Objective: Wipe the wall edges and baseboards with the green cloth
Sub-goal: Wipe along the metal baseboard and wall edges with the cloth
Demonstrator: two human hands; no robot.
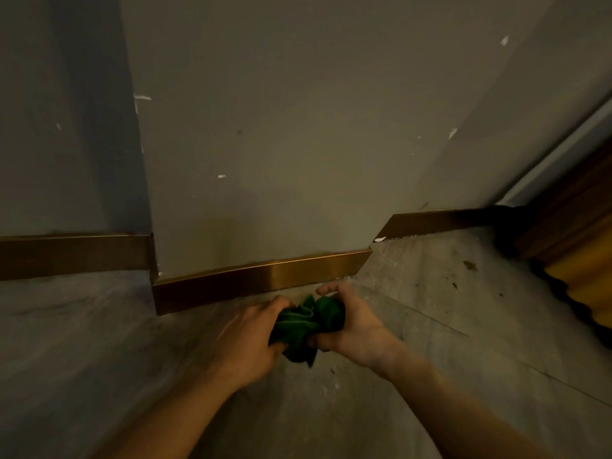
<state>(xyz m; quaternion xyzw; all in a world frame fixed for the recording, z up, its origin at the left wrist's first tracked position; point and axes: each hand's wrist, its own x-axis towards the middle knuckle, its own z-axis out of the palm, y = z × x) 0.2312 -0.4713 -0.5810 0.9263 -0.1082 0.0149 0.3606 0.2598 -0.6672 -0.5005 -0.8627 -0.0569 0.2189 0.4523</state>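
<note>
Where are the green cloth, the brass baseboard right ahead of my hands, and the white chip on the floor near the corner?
green cloth (306, 326): head view, bunched middle between both hands.
brass baseboard (261, 276): head view, centre of its front face.
white chip (379, 239): head view, on the chip itself.

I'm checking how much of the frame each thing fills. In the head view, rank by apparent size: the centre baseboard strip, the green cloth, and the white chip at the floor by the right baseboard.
1. Centre baseboard strip.
2. Green cloth, bunched between both hands.
3. White chip, a speck.
</note>
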